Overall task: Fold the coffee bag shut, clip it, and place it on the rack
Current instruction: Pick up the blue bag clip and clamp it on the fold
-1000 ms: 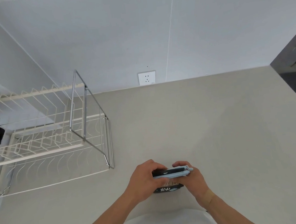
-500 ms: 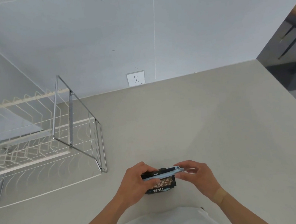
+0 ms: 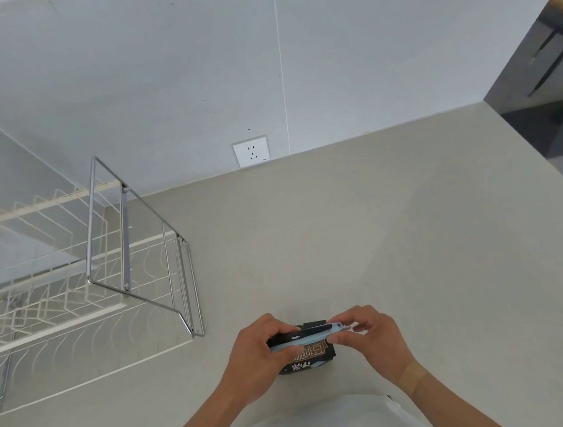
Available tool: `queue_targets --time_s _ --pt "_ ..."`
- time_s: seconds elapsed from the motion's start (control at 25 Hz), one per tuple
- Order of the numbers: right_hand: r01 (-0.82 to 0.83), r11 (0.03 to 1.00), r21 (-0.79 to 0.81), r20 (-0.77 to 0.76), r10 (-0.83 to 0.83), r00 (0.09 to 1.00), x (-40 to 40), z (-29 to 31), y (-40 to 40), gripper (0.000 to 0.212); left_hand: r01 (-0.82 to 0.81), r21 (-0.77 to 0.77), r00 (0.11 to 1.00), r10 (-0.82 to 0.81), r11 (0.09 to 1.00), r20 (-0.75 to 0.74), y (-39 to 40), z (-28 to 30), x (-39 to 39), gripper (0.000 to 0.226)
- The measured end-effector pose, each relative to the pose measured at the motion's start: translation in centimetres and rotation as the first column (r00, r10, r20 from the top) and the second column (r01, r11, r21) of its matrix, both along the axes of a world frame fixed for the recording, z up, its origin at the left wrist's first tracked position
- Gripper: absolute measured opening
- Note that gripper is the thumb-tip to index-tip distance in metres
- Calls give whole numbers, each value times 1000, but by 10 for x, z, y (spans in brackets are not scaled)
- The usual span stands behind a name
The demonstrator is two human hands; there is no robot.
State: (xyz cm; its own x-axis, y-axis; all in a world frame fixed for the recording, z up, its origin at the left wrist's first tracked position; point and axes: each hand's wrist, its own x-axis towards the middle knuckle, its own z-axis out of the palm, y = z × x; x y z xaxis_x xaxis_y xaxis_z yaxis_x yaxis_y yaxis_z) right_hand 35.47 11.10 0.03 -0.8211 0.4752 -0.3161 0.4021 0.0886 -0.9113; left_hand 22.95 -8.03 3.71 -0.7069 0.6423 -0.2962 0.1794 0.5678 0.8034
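Coffee bag (image 3: 306, 357) near counter front edge; left hand (image 3: 257, 356) grips it, right hand (image 3: 376, 336) pinches clip (image 3: 307, 337)

Low in the frame, just right of centre, your left hand (image 3: 257, 355) grips the left end of the black coffee bag (image 3: 308, 358) standing on the pale counter (image 3: 396, 236). Your right hand (image 3: 376, 336) pinches the right end of the light blue clip (image 3: 306, 337) lying along the bag's top. At left stands the wire rack (image 3: 83, 280); a wall socket (image 3: 250, 151) sits upper centre.
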Motion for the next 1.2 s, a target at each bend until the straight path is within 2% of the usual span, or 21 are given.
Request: queue_targets --time_s 0.24,0.36,0.44,0.56,0.64,0.84,1.04,1.2 --pt "64 997 34 -10 -64 998 0 -1 -7 27 0 8 1000 0 1000 -25 0 -1 -2 24" --pt "0 998 64 -4 1 1000 0 2 -5 23 12 -2 999 -12 1000 -44 -1 -2 -2 23" --pt "-73 994 82 -23 75 997 -1 5 -3 26 80 -38 990 -84 996 -111 -3 -2 -3 24" --pt "-86 992 91 -67 92 993 -3 9 -6 29 222 -110 936 -243 969 -254 -1 2 -5 29" --pt "-71 993 97 -79 78 994 -5 10 -9 28 264 -95 907 -280 960 -313 4 7 -6 31" --pt "-76 990 117 -86 86 993 -10 13 -14 22 339 -114 759 -343 934 -554 22 12 -1 9" --pt "-75 992 106 -85 84 993 -12 14 -15 21 403 -178 675 -423 898 -604 25 14 -3 3" --pt "-78 993 93 -88 86 992 -11 12 -14 23 391 -155 712 -405 907 -574 24 11 -2 5"
